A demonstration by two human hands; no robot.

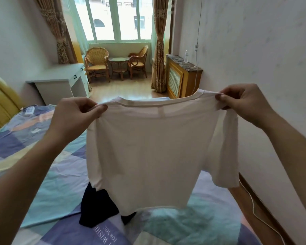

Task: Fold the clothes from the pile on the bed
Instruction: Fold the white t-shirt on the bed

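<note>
Both hands, left hand [72,115] and right hand [244,105], pinch the white shirt [148,156] by its shoulders. It hangs unfolded. A dark garment [97,207] waits on the bed [51,183].

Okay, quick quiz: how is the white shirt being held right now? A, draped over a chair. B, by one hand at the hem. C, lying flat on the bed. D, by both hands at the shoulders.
D: the left hand and right hand each pinch a shoulder of the white shirt, which hangs above the bed.

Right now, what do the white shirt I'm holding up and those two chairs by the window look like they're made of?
White shirt: seemingly thin, matte cotton-type knit; it drapes limply and light glows through it. Exact fibre can't be told.
Chairs: apparently woven rattan or wicker, honey-coloured with a slight sheen; the backs show basket weave and the frames are curved cane.
</note>
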